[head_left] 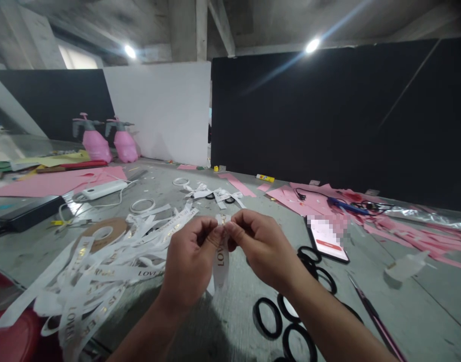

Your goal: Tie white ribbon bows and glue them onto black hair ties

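Note:
My left hand (pixel 193 259) and my right hand (pixel 262 246) meet near the middle of the view, thumbs and index fingers pinched on one white ribbon. The ribbon (pixel 220 266) hangs down between them with gold or dark lettering on it. What the fingers hold at its top is partly hidden. Left of my left hand lies a loose heap of white printed ribbon (pixel 113 274) over a brown roll (pixel 119 231). Finished-looking white bows (pixel 215 193) lie on the table beyond my hands. Several black rings (pixel 267 318) lie below my right forearm.
A phone (pixel 326 239), tweezers (pixel 374 314) and a small clear bottle (pixel 406 266) lie on the right. Pink paper scraps (pixel 309 201) lie farther back. Two pink spray bottles (pixel 125 146) stand back left, behind a white power strip (pixel 104 189) and a black box (pixel 30 216).

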A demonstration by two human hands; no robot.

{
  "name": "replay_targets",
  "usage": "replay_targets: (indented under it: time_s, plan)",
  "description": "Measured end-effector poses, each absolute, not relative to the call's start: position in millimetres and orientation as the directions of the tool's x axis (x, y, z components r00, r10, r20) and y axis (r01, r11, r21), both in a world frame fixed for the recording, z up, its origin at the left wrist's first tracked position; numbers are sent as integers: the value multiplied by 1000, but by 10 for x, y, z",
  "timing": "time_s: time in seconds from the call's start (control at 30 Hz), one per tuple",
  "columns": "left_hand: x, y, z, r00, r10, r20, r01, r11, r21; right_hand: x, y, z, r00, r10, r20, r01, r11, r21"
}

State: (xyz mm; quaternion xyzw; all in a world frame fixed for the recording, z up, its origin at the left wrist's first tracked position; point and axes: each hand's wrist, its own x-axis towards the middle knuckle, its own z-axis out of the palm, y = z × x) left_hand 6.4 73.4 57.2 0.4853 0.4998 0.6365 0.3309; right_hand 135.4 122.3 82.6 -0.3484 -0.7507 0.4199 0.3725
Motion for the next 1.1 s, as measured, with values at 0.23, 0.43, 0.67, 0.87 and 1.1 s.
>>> replay_targets:
  time_s: [0.23, 0.43, 0.67, 0.87, 1.1]
  plan:
    - [130, 794, 544, -166, 986, 30, -528, -115, 842, 1305, 1252, 715, -531, 819, 217, 89, 309, -947]
    - [107, 797, 589, -177, 983, 38, -555, -131, 822, 1311, 1248, 728, -586, 799, 135, -69, 117, -991]
    - [50, 838, 492, -364, 918, 160, -302, -279, 912, 1338, 1272, 734, -595, 775, 212, 146, 363, -920]
    - [74, 836, 515, -242, 965, 97, -488, -208, 848, 1327, 1307, 699, -582, 797, 164, 32, 224, -974]
    - [109, 862, 504, -183, 981, 62, -543, -153, 826, 1361, 1351, 671, -697, 709, 108, -150, 3, -989]
